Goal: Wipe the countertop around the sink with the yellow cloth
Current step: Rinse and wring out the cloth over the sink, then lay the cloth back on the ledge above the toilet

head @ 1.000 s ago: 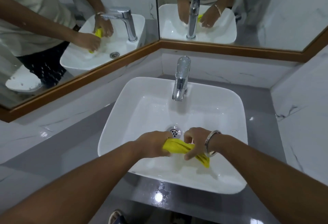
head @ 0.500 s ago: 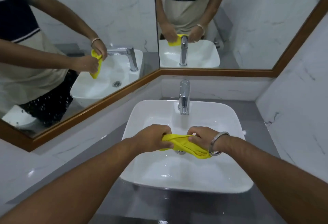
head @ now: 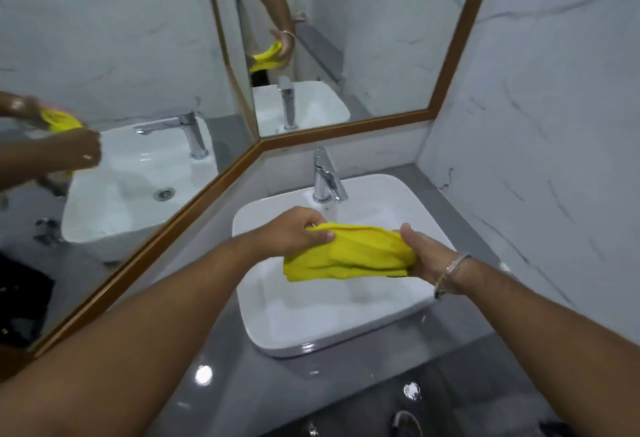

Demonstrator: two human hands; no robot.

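You are gripping the bunched yellow cloth (head: 349, 251) in both closed hands, left hand (head: 294, 230) and right hand (head: 427, 256), above the white ceramic basin (head: 311, 329); wiping is not yet begun, so next you are likely lowering it onto the glossy grey countertop (head: 221, 350).

The cloth (head: 349, 252) is soft yellow fabric, matt, bunched into folds between the left hand (head: 294, 232) and the right hand (head: 427, 260). The sink (head: 311, 326) looks like white glazed ceramic, smooth and glossy, with a bright gleam on its near rim. The tap (head: 325, 175) is polished chrome metal, mirror-bright. The bench (head: 242, 388) is a grey, smooth, glossy slab, reflecting lamps as white spots. The walls (head: 536, 125) are white marble-look tile with thin grey veins, smooth with a soft sheen. The mirrors (head: 121, 56) are glass in a brown frame (head: 145, 253) that looks like varnished wood. A bangle (head: 457, 262) on the right wrist is shiny silver metal.
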